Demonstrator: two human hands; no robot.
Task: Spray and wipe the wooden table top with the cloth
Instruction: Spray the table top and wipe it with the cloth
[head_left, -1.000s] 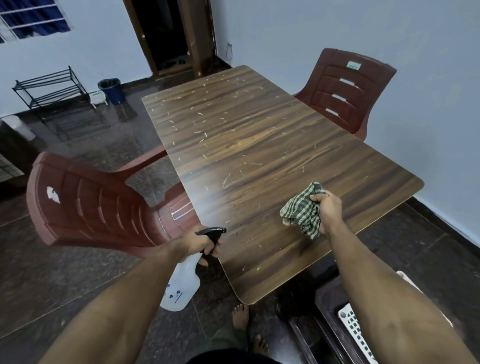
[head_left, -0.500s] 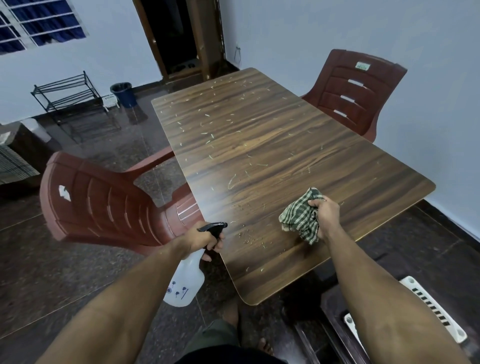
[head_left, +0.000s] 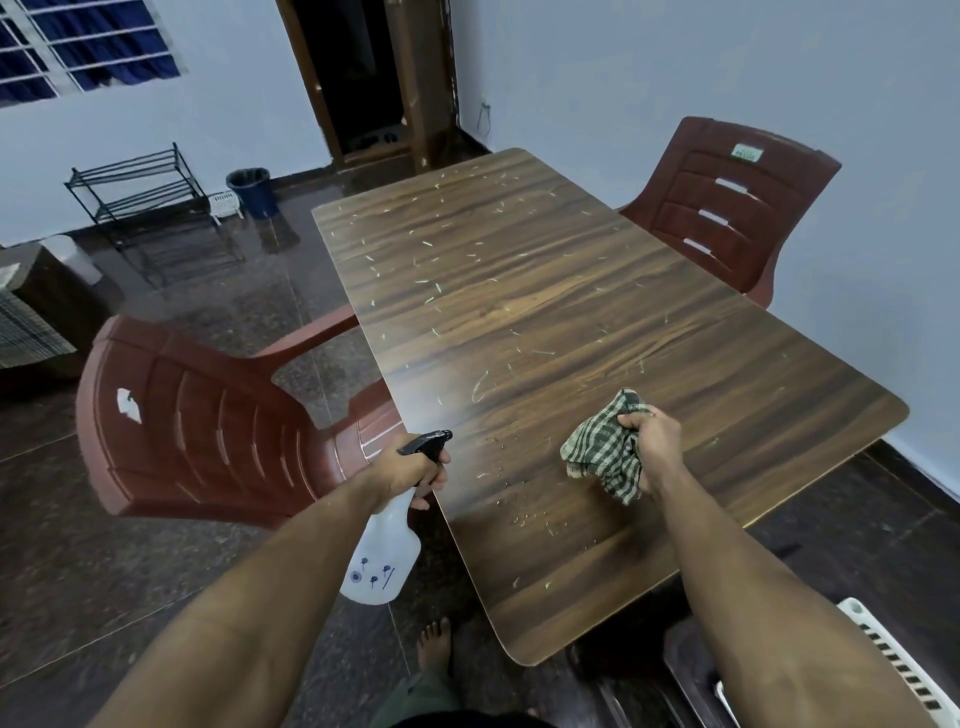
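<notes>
Bench (head_left: 597, 322): littered throughout, unwiped; all wiping left. Left hand (head_left: 415, 470) gripped bottle (head_left: 382, 556) at the bench's near-left edge, nozzle benchward. Right hand (head_left: 652, 444) clutched bunched cloth (head_left: 605, 447) above the bench's near end.

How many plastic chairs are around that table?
2 for certain: one red-brown chair at the table's left side, another chair at its far right by the wall. More may be hidden below.

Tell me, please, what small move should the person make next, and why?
Probably squeeze the trigger: the left hand holds the spray bottle with its nozzle aimed over the table top, which is strewn with pale bits, and the right hand holds the checked cloth bunched above the wood, not yet wiping.
</notes>
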